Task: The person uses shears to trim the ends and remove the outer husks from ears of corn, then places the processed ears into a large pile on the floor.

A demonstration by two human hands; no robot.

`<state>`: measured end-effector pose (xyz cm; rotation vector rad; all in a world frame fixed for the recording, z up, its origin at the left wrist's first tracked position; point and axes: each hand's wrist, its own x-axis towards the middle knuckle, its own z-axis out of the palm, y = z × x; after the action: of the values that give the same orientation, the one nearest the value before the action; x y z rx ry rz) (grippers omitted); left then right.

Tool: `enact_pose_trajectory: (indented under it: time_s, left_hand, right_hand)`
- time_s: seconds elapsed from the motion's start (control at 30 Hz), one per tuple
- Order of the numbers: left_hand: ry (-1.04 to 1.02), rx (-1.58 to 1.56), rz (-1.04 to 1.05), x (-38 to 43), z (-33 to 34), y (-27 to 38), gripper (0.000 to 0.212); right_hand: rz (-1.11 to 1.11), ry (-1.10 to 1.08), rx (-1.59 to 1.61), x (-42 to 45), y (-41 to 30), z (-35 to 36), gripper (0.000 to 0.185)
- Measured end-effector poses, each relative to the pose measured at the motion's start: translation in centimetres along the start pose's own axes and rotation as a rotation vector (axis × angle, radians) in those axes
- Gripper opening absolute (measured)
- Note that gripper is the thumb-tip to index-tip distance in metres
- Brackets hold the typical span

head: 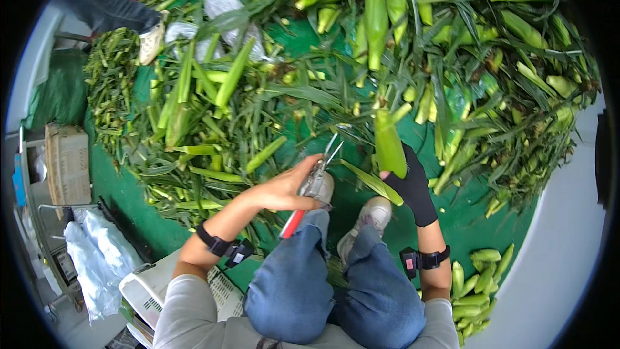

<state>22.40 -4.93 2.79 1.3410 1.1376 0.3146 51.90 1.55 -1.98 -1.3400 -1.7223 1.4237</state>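
Observation:
My left hand [286, 186] is bare and grips a pair of pruning shears [315, 179] with a red handle, its narrow metal blades pointing away from me and parted. In a black fingerless glove, my right hand [411, 186] holds an ear of corn [389, 143] in its green husk, tilted slightly, stalk end away from me. A loose strip of husk [373, 183] slants below that ear, between my hands. Both hands are above my shoes, and the blades are apart from the ear.
Cut husks and leaves [232, 126] lie heaped ahead and left. Unhusked corn ears [375, 24] with long leaves are piled ahead and right. Trimmed ears [477, 291] lie at my lower right. A white plastic crate [157, 288] stands behind my left arm. Another person's leg [116, 7] is at upper left.

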Motion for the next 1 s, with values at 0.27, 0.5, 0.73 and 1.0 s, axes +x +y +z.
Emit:
enact_pose_trajectory:
  time_s: [0.27, 0.5, 0.73, 1.0]
  left_hand:
    - [-0.068, 0.133, 0.068, 3.6, 1.2, 1.9, 0.093]
    - [0.171, 0.125, -0.126, 4.9, 2.1, 1.5, 0.067]
    - [0.246, -0.771, -0.135, 4.1, 0.5, -1.9, 0.059]
    - [-0.299, -1.269, -0.291, 5.3, 5.0, 0.1, 0.069]
  right_hand:
    - [-0.273, 0.088, -0.708, -1.4, -2.2, -2.3, 0.062]
    - [-0.283, 0.106, -0.869, -1.3, -2.8, -2.0, 0.068]
    - [0.243, 0.431, 0.698, 0.4, 2.0, -2.5, 0.044]
    - [0.194, 0.564, 1.236, -0.4, 1.0, -1.7, 0.035]
